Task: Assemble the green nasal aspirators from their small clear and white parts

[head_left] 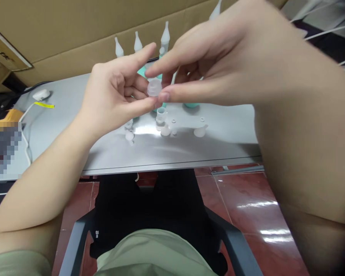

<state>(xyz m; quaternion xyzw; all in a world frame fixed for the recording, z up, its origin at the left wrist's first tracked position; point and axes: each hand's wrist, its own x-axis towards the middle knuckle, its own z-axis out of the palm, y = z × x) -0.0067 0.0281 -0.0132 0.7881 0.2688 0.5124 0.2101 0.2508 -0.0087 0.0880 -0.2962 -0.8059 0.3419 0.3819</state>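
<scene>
In front of me, above the table, a small translucent round cap [154, 87] is between my two hands. My left hand [117, 90] supports it from the left, with the thumb below and the curled fingers behind, while the index finger points up and away. My right hand [198, 67] pinches the cap's right side, thumb in front and index finger over the top. Behind the hands stand several teal-based bottles, partly hidden, with white pointed tips [166, 35]. Loose on the table below lie a small clear cylinder [161, 113], small rings [202, 119] and flat translucent discs [200, 131].
The grey table [218, 147] backs onto a cardboard panel [66, 27]. To the left are a white plug-like device [41, 94] with a cable, a yellow tag [44, 104] and an orange object [12, 117]. Chair armrests [232, 237] flank my lap below.
</scene>
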